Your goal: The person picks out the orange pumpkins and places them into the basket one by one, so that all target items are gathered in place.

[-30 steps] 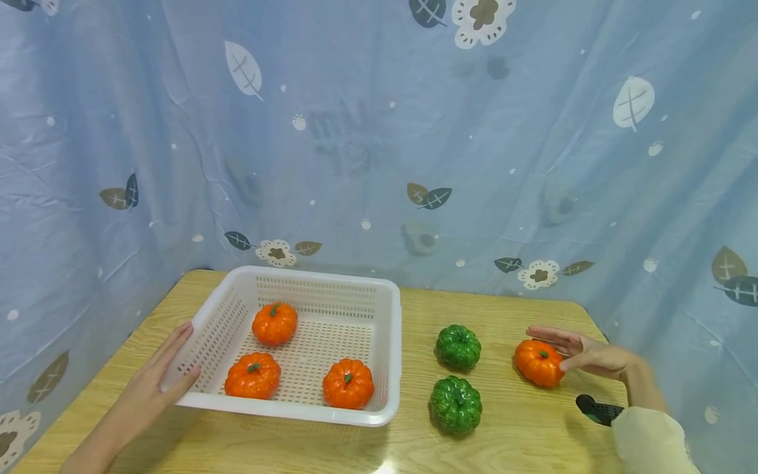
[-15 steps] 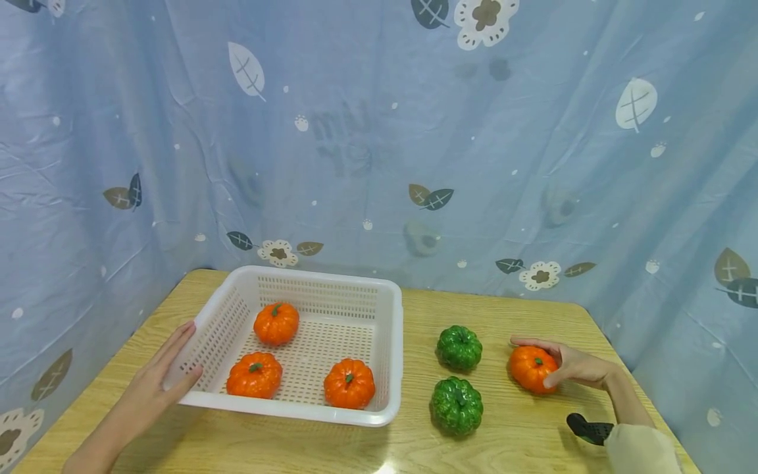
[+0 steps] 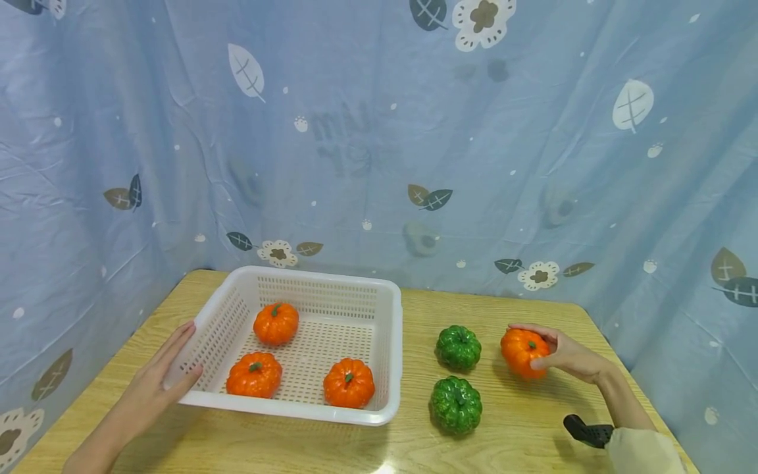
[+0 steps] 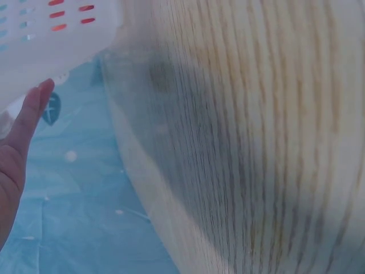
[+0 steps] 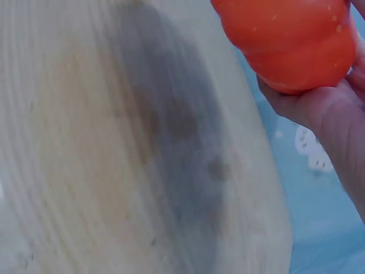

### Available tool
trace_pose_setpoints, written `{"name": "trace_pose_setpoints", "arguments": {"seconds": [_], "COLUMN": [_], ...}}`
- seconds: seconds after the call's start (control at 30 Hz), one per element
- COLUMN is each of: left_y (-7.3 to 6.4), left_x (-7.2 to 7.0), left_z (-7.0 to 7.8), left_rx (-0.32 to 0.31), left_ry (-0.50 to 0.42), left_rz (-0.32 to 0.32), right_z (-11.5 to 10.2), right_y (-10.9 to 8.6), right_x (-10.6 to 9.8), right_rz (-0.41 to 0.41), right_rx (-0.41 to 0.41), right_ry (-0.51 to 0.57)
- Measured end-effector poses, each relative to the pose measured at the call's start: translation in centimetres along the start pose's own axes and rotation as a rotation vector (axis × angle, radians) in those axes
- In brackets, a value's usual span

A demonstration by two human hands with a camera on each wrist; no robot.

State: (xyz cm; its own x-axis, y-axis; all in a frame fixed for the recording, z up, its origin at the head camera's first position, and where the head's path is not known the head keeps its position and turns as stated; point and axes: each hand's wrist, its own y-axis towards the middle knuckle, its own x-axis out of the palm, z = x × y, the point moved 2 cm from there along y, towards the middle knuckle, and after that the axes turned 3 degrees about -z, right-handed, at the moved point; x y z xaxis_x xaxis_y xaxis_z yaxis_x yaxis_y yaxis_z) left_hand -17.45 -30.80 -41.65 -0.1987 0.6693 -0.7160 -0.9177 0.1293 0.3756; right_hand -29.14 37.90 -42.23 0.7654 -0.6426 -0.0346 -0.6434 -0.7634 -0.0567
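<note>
My right hand point(image 3: 571, 355) grips an orange toy pumpkin point(image 3: 522, 353) with a green stem, thumb on the near side and fingers on the far side. In the right wrist view that pumpkin point(image 5: 291, 43) sits against the thumb, above a shadow on the table. My left hand point(image 3: 151, 382) rests at the left side of a white plastic basket point(image 3: 284, 409), fingers straight along its wall. The left wrist view shows those fingers point(image 4: 28, 117) against the basket's outside point(image 4: 63, 57). Inside the basket lie three orange pumpkins point(image 3: 276, 324), one at the back and two in front.
Two green pumpkins point(image 3: 458, 347) stand on the wooden table point(image 3: 521, 434) between the basket and my right hand, one behind the other. A black strap piece point(image 3: 586, 431) sticks out by my right sleeve. A blue patterned curtain point(image 3: 355, 145) hangs behind the table and at both sides.
My right hand has closed round the orange pumpkin and raised it, shifting it a little left. The left hand and the basket have stayed where they were.
</note>
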Motion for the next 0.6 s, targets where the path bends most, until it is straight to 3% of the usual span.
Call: {"name": "trace_pose_setpoints", "arguments": {"seconds": [0.33,0.6], "left_y": [-0.1,-0.1], "left_x": [0.0,-0.1], "left_z": [0.0,0.1], "left_rx": [-0.003,0.03], "left_ry": [-0.003,0.002], "left_rz": [-0.001,0.024], "right_z": [-2.4,-5.0], "right_y": [1.7,4.2], "right_x": [0.5,2.5], "right_rz": [0.035,0.101], "right_rx": [-0.057,-0.071], "right_ry": [-0.043,-0.135]}}
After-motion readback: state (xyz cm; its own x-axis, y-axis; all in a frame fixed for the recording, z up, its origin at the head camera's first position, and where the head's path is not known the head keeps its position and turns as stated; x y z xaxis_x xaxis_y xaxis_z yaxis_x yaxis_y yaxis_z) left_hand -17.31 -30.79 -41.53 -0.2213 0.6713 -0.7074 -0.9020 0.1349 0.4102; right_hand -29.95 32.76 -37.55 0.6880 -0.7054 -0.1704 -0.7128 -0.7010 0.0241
